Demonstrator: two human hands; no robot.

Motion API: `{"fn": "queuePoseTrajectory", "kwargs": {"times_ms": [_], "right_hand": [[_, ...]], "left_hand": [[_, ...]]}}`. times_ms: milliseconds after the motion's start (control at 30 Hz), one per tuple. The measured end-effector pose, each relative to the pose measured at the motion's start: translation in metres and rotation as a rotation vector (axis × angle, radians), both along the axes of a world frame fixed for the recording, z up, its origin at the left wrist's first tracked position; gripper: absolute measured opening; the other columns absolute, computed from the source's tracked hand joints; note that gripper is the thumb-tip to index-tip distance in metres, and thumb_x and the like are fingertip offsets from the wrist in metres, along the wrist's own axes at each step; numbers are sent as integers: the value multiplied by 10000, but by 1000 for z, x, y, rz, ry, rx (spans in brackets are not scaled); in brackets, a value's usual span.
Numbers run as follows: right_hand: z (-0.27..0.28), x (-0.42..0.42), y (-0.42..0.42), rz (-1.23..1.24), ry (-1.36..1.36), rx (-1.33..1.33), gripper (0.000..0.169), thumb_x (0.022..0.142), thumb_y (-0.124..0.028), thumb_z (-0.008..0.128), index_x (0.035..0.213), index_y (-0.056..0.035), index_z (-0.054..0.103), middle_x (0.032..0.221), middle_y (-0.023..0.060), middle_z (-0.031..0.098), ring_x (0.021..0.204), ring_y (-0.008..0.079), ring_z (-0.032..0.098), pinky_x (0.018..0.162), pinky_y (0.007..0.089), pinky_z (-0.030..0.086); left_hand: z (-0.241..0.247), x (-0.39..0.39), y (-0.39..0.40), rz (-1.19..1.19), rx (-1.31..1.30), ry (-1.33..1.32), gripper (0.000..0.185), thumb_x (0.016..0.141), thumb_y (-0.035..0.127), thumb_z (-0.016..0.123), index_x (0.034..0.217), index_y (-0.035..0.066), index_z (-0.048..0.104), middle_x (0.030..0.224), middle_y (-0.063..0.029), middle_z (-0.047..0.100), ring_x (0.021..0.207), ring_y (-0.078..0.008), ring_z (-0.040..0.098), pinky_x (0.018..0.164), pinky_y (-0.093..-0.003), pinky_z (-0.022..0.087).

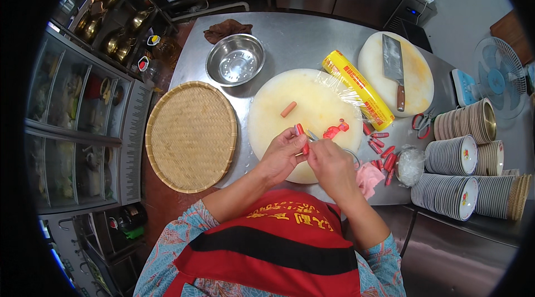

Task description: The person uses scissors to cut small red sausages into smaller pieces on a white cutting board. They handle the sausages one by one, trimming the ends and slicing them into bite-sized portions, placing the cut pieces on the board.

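Observation:
My left hand (285, 152) grips a small sausage in a red wrapper (299, 131), held upright over the round white chopping board (267, 104). Close beside it, my right hand (330, 165) is closed around a pair of scissors; the blade tips (312, 135) point towards the sausage and a ring handle (353, 157) shows behind the hand. Fingers hide the middle of the scissors. One peeled sausage (288, 109) lies on the board, with a crumpled red wrapper (334, 130) to its right. Several wrapped sausages (389, 162) lie on the steel table right of the board.
A woven bamboo tray (190, 138) and a steel bowl (235, 60) stand on the left. At the right are a cling film roll (357, 90), a second board (411, 67) bearing a cleaver (393, 60), red-handled scissors (423, 124), a pink cloth (368, 180) and stacked plates (445, 196).

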State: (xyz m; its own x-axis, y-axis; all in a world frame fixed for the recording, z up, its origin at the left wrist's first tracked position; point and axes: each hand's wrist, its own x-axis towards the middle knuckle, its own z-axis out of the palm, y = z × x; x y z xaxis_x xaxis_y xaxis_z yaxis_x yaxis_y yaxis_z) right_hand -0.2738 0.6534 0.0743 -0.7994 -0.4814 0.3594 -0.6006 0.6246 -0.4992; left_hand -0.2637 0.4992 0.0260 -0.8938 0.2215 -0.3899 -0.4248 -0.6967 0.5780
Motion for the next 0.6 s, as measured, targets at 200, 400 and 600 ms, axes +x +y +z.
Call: {"fn": "queuePoseTrajectory", "kwargs": {"times_ms": [200, 400, 600], "right_hand": [[4, -15, 11, -25, -30, -157, 188, 753, -14, 663, 933, -33, 612, 846, 120, 603, 763, 296, 629, 636, 360, 527], [16, -11, 15, 279, -48, 14, 268, 759, -49, 637, 1026, -39, 623, 958, 117, 625, 865, 283, 639, 688, 346, 536], [9, -11, 15, 336, -38, 55, 230, 755, -45, 594, 984, -39, 613, 933, 114, 629, 829, 281, 646, 661, 353, 536]], "left_hand": [[0, 2, -11, -98, 63, -53, 164, 959, 228, 566, 1031, 84, 537, 912, -18, 600, 837, -113, 595, 778, -282, 521], [15, -1, -8, -92, 55, -143, 246, 961, 231, 560, 1153, 89, 500, 945, -24, 586, 849, -112, 588, 759, -281, 520], [17, 0, -10, -188, -44, -134, 396, 965, 217, 555, 1339, 161, 435, 951, 10, 570, 826, -85, 552, 739, -267, 497]]}}
